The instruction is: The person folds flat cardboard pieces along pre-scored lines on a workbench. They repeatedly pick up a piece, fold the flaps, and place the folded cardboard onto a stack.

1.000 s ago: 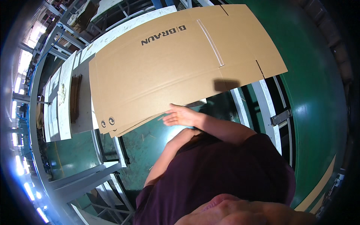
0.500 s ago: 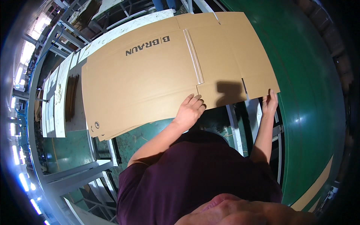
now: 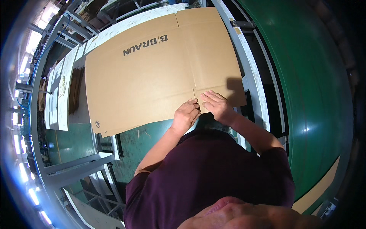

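Note:
A flat, folded brown cardboard box with dark print lies before me on a support. At its near edge, close to a slot, my left hand is closed over the cardboard with bent fingers; its thumb is mostly hidden. Just to the right, my right hand lies on the folded right-hand panel, fingers stretched out and pressing flat. The two hands are close together, slightly apart. More cardboard layers show beneath at the near left corner.
A pale metal rail runs along the box's right side, with a green surface beyond it. White boards and stacked brown cardboard stand at the left. A grey frame stands at lower left.
The right-hand panel has been folded over to the left, covering the pale strip. My right hand has moved left from the outer corner to beside my left hand, which stays near the slot.

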`<state>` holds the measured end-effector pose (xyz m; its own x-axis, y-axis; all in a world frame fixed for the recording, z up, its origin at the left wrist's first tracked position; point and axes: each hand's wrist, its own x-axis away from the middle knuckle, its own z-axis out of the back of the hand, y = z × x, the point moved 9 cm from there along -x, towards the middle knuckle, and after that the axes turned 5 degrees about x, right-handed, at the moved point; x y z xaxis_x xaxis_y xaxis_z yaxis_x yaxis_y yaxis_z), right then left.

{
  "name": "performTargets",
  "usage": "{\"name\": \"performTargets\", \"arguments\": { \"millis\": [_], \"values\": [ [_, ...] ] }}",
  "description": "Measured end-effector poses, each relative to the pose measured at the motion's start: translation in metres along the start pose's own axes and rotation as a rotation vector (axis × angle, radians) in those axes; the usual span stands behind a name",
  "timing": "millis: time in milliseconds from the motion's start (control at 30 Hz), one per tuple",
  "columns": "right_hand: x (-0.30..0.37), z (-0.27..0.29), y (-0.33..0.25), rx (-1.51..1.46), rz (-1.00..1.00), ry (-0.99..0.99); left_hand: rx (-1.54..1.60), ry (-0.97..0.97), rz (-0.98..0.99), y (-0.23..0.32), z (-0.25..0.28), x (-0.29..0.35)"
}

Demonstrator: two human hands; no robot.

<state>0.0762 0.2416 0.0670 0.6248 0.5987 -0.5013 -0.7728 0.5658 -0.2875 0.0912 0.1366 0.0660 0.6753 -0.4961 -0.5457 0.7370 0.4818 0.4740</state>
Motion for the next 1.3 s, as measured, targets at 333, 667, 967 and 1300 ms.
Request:
{"name": "performTargets", "arguments": {
  "millis": [333,667,967,1300],
  "values": [
    [0.002,-0.014,0.144,-0.183,-0.664,0.045,-0.276,-0.133,0.434,-0.069,0.044,0.015],
    [-0.085,-0.029,0.291,-1.008,-1.123,0.005,-0.782,0.322,1.577,-0.397,0.354,0.216],
    [-0.076,-0.008,0.284,-0.878,-1.201,0.025,0.705,0.549,1.453,-0.525,0.388,0.181],
    [-0.116,-0.003,0.243,-0.201,-1.255,0.118,-0.757,0.317,1.702,-0.53,0.43,0.197]
  ]
}}
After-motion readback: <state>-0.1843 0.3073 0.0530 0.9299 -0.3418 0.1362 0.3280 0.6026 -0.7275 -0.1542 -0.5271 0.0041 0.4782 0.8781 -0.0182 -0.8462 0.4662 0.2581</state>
